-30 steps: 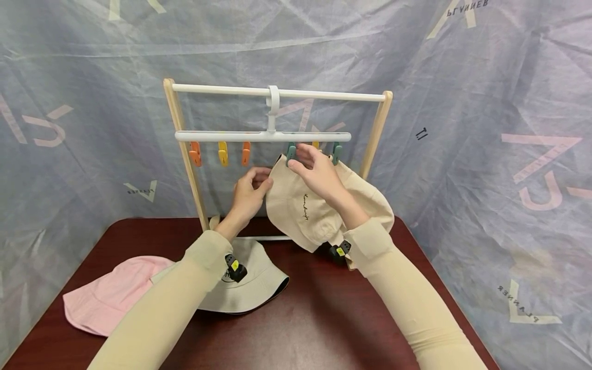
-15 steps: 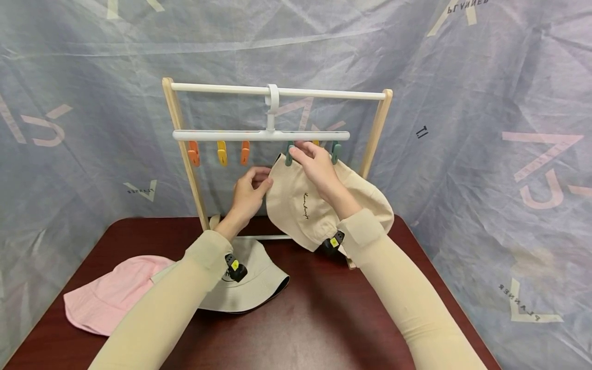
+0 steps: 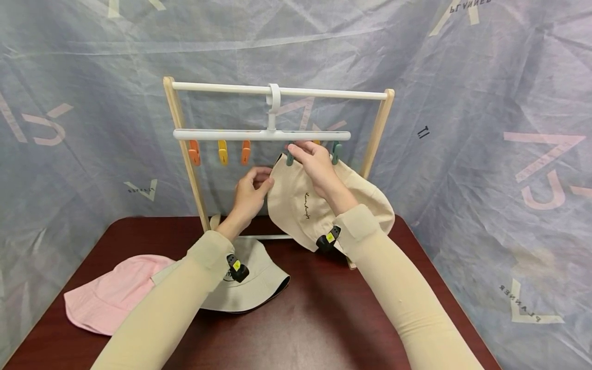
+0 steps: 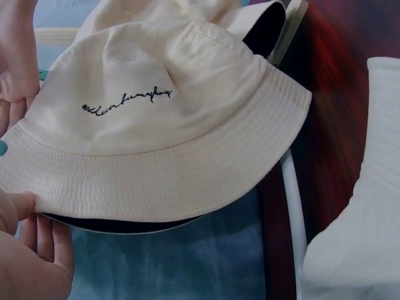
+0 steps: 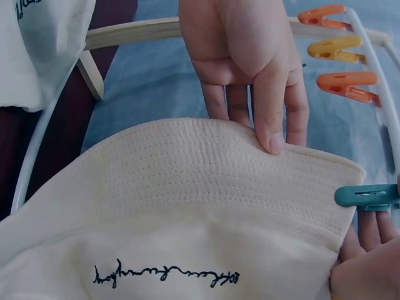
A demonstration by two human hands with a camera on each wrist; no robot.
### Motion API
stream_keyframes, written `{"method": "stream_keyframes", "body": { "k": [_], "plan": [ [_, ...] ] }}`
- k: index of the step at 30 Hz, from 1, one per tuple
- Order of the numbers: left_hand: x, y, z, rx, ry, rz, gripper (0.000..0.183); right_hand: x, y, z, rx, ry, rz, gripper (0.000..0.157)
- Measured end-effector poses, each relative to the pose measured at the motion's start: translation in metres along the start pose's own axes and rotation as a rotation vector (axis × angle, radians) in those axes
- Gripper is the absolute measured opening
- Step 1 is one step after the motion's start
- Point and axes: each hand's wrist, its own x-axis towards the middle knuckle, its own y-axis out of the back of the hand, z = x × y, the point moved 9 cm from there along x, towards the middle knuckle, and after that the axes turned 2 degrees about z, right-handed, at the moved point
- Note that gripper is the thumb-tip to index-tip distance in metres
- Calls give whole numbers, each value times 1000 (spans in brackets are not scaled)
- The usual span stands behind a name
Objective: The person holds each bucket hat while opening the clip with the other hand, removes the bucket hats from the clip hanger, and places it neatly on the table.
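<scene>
A cream bucket hat (image 3: 289, 198) with dark script stitching is held sideways under the white clip hanger (image 3: 222, 135). My left hand (image 3: 251, 192) pinches the hat's brim edge, thumb on the outer face and fingers behind, as the right wrist view shows. At the brim's upper corner, a teal clothespin (image 5: 365, 195) overlaps the fabric. My right hand (image 3: 319, 167) pinches this clothespin near the bar, its thumb on the front. A second teal clothespin (image 3: 336, 152) stands at the hat's other side. Part of the hat lies hidden behind my right hand and forearm.
Orange and yellow clothespins (image 3: 223, 152) hang along the hanger's left half. The hanger hooks on a wood-and-white rack (image 3: 222, 89). A pink bucket hat (image 3: 115, 293) and an off-white one (image 3: 254, 288) lie on the dark red table (image 3: 296, 329). Grey printed cloth (image 3: 462, 205) surrounds it.
My right thumb has shifted up along the teal clothespin toward the bar, and my right wrist has moved slightly left. The left hand and the hat stay nearly still.
</scene>
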Motion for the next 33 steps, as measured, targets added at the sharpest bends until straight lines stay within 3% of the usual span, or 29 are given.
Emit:
{"method": "stream_keyframes", "body": {
  "k": [11,19,33],
  "plan": [
    [-2,1,2,-2,-6,28,23,4,2,2,-16,52,33,49],
    [-3,3,0,1,-11,39,23,7,0,2,28,108,59,40],
    [-5,3,2,0,-20,35,24,5,-1,-1,9,120,103,34]
  ]
}}
